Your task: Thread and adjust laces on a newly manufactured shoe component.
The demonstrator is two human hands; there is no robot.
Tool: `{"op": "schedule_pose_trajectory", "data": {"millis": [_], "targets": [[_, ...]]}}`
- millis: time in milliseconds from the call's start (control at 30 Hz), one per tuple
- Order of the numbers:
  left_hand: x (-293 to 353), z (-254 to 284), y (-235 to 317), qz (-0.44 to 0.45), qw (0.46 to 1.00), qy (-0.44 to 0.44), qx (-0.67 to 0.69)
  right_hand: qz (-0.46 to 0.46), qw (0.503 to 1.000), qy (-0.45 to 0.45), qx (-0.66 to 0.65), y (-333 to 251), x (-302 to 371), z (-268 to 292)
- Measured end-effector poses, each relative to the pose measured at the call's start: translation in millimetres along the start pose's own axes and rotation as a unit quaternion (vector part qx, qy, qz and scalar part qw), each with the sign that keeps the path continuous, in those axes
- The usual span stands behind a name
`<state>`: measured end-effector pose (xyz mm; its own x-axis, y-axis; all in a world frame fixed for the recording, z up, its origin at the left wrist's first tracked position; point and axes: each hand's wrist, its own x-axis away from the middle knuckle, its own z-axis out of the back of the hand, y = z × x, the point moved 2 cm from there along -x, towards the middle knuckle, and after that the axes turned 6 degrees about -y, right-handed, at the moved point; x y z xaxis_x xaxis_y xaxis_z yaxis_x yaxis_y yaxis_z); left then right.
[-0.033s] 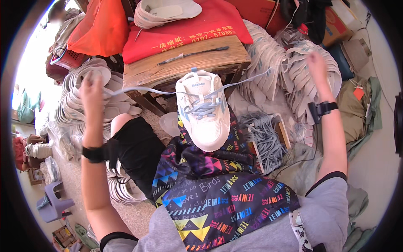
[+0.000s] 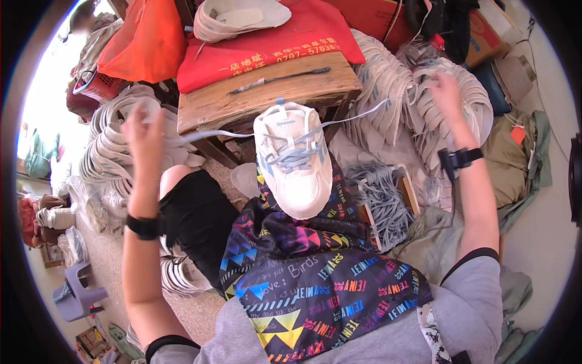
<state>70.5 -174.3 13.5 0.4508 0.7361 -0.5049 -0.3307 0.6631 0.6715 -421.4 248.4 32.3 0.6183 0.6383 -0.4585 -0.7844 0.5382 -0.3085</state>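
Left grip [image 2: 145, 134] and right grip [image 2: 447, 97] blur; whether they're clamped, I cannot tell. Between them, a pale-blue shoelace [image 2: 296, 162] threads a white sneaker [image 2: 298, 191].

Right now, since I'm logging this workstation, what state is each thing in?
White shoe: partly laced, toe toward the person
Light-blue lace: threaded, ends drawn out sideways
Left hand: raised, blurred, grip unclear
Right hand: raised, grip unclear
Lace box: open, heaped with loose laces
Pale shoe uppers: stacked
Dark strip: lying on wooden bench
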Motion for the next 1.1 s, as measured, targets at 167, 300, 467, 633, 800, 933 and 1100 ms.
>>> {"op": "schedule_pose_trajectory", "data": {"millis": [167, 300, 467, 633, 800, 933, 1100], "targets": [[76.0, -63.8, 133.0, -0.102, 0.951, -0.291, 0.036, 0.230, 0.944, -0.158, -0.179, -175.6, 37.5, -53.0], [89.3, -79.8, 134.6, -0.162, 0.902, -0.400, 0.021, 0.277, 0.914, -0.236, -0.179, -240.6, 60.5, -65.8], [84.5, -84.3, 135.4, -0.162, 0.915, -0.368, 0.028, 0.356, 0.896, -0.223, -0.146, -250.0, 67.4, -71.5], [86.4, -90.6, 134.9, -0.104, 0.923, -0.368, 0.047, 0.279, 0.948, -0.149, -0.037, -222.5, 48.7, -45.5], [81.0, -94.4, 134.4, -0.032, 0.940, -0.331, 0.072, 0.198, 0.960, -0.168, -0.103, -224.8, 60.9, -40.4], [79.7, -104.7, 133.9, -0.095, 0.943, -0.315, 0.039, 0.234, 0.883, -0.351, -0.207, -245.4, 77.1, -44.9], [78.4, -106.8, 138.0, -0.116, 0.946, -0.302, 0.032, 0.284, 0.892, -0.318, -0.147, -250.5, 84.6, -60.5]]}}
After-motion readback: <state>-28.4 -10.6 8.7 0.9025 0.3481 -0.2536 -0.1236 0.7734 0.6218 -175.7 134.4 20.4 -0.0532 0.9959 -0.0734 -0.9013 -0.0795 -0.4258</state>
